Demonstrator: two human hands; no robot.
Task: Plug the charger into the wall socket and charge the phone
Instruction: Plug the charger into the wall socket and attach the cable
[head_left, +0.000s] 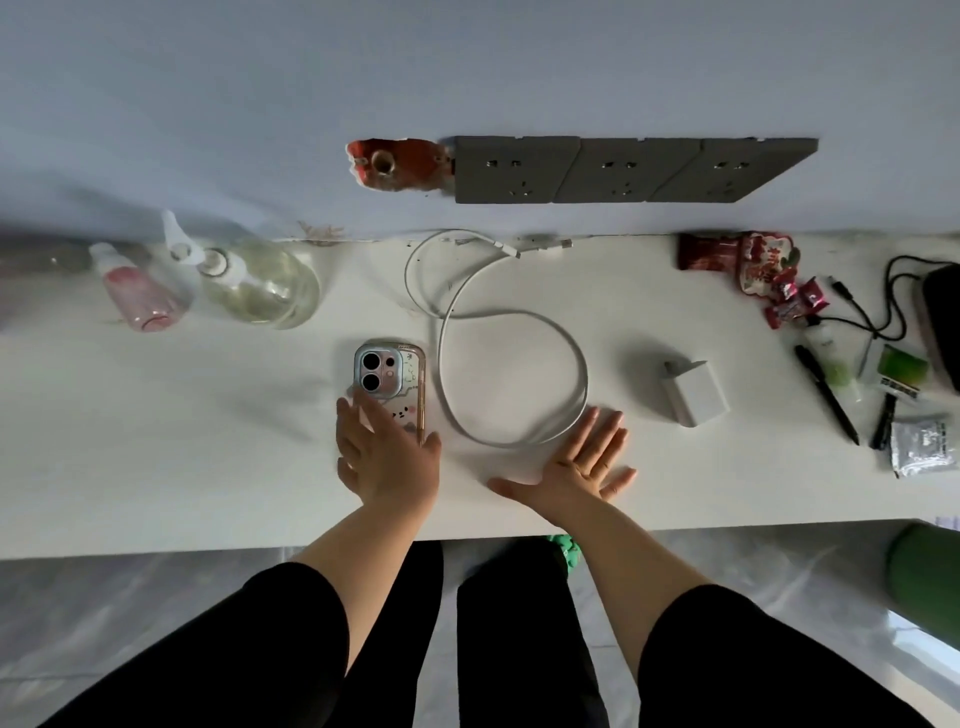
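Note:
A phone (389, 376) in a clear patterned case lies face down on the white table (208, 441), camera end away from me. My left hand (387, 457) rests over its near end, fingers spread flat, not gripping. A white cable (514, 364) lies looped in the middle, its ends near the wall. A white charger block (688, 389) lies on its side to the right, prongs pointing left. My right hand (582, 462) hovers palm up and open at the loop's near edge. Three dark grey wall sockets (618, 169) run along the wall above the table.
A pink bottle (137, 293) and a clear spray bottle (254, 283) lie at the left. Red snack packets (753, 265), black pens (826, 395), a black cable, a silver sachet (922, 449) and a dark object crowd the right end. A red patch (397, 163) breaks the wall beside the sockets.

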